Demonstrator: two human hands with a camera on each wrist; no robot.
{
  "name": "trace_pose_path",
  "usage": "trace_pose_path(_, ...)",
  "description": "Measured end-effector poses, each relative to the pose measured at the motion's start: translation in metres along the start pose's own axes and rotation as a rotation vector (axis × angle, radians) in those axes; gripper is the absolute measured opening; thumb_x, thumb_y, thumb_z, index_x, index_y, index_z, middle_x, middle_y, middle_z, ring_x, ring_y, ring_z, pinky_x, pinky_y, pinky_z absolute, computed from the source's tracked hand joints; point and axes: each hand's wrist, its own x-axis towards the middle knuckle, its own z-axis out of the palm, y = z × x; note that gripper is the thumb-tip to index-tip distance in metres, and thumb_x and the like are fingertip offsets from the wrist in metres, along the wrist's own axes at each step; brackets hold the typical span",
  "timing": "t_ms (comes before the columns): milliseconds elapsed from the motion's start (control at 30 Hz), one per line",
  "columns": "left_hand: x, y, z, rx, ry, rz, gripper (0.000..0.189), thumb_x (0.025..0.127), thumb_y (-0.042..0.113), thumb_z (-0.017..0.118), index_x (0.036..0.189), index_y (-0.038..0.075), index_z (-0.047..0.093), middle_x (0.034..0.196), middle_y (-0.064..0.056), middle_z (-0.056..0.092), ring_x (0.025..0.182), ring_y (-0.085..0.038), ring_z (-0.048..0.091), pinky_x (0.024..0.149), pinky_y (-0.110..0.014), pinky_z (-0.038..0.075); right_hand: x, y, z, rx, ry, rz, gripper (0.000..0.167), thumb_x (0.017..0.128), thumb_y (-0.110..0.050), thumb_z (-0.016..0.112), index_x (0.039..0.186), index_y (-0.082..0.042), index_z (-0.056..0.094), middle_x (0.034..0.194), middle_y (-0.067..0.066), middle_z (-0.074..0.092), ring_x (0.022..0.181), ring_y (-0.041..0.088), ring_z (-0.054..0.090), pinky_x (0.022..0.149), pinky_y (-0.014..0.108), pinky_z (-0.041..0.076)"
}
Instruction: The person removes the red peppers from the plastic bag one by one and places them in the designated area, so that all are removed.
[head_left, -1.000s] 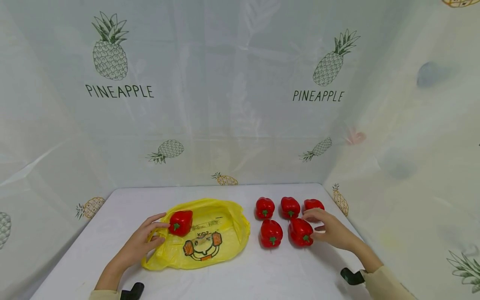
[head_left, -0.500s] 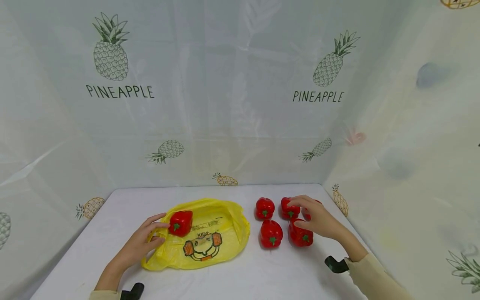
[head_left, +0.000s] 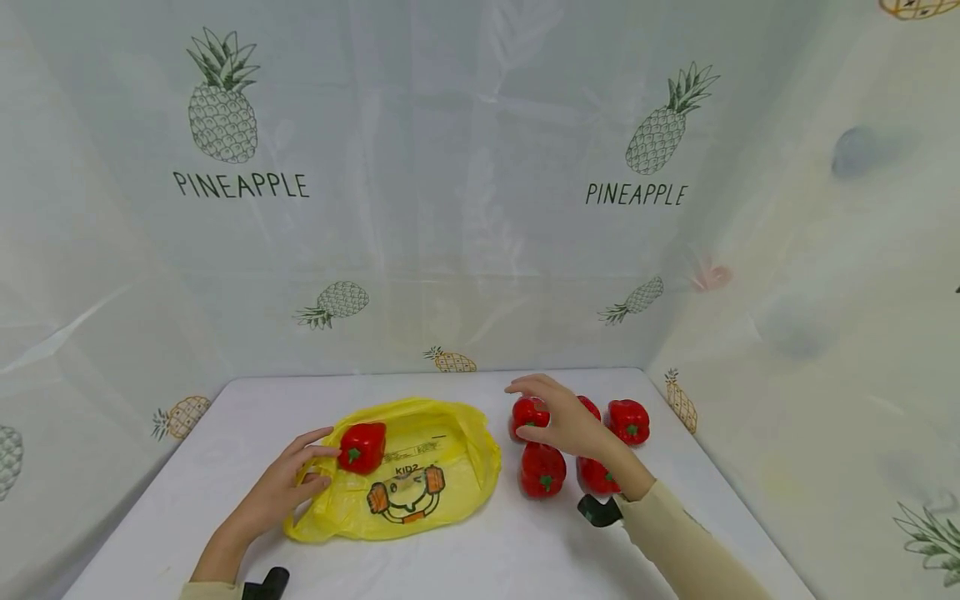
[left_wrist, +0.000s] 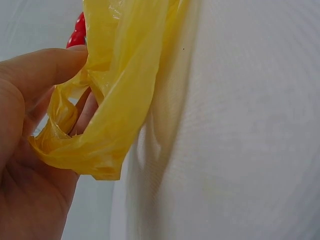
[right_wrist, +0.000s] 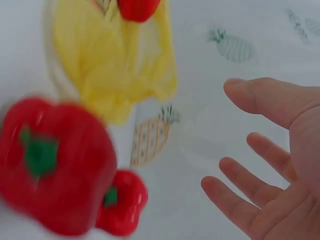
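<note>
My left hand (head_left: 283,493) holds the left edge of a flat yellow plastic bag (head_left: 465,454). In the left wrist view, the bag's handle (left_wrist: 112,135) loops around the fingers, and the thumb (left_wrist: 55,67) lies against the plastic. A red bell pepper (head_left: 362,447) lies at the bag's left part, right by my left fingertips. My right hand (head_left: 566,421) is over the group of red peppers on the right, fingers spread and nothing between them. It partly covers the back-left pepper (head_left: 525,421); the front-left pepper (head_left: 542,471) is just below it.
Another front pepper (head_left: 598,477) is partly hidden by my right wrist. A back-right pepper (head_left: 628,421) stands beyond the forearm. The white table (head_left: 450,567) ends at a pineapple-print curtain (head_left: 480,208) behind and at both sides.
My right hand has moved left across the peppers, from the right-hand ones to the left-hand ones, uncovering the back-right pepper. My left hand, the bag and the pepper on it look unchanged.
</note>
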Motion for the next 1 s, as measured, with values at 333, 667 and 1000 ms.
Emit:
trace_pose_path(333, 0.000, -0.001, 0.001, 0.000, 0.006, 0.005, 0.033, 0.098, 0.010, 0.077, 0.128, 0.020, 0.072, 0.167, -0.010, 0.039, 0.142, -0.041, 0.050, 0.094, -0.017, 0.055, 0.040, -0.027, 0.040, 0.101, -0.044, -0.049, 0.063, 0.090, -0.009, 0.085, 0.146, -0.020, 0.059, 0.151, 0.003, 0.055, 0.132, 0.029, 0.058, 0.103, 0.050, 0.058)
trace_pose_path(667, 0.001, 0.001, 0.000, 0.007, 0.006, -0.003, 0.034, 0.097, 0.008, 0.077, 0.129, 0.019, 0.071, 0.166, -0.010, 0.039, 0.143, -0.043, 0.049, 0.094, -0.015, 0.054, 0.067, -0.042, 0.084, 0.166, -0.093, -0.057, 0.060, 0.093, -0.011, 0.083, 0.147, -0.020, 0.058, 0.151, 0.002, 0.054, 0.134, 0.036, 0.058, 0.103, 0.042, 0.058)
trace_pose_path(1000, -0.001, 0.004, -0.001, -0.009, 0.003, -0.001, 0.033, 0.097, 0.009, 0.077, 0.128, 0.018, 0.072, 0.166, -0.011, 0.039, 0.140, -0.040, 0.050, 0.093, -0.017, 0.055, 0.086, -0.052, 0.123, 0.205, -0.125, -0.079, 0.062, 0.093, -0.010, 0.083, 0.149, -0.014, 0.057, 0.151, 0.004, 0.054, 0.131, 0.037, 0.061, 0.099, 0.030, 0.058)
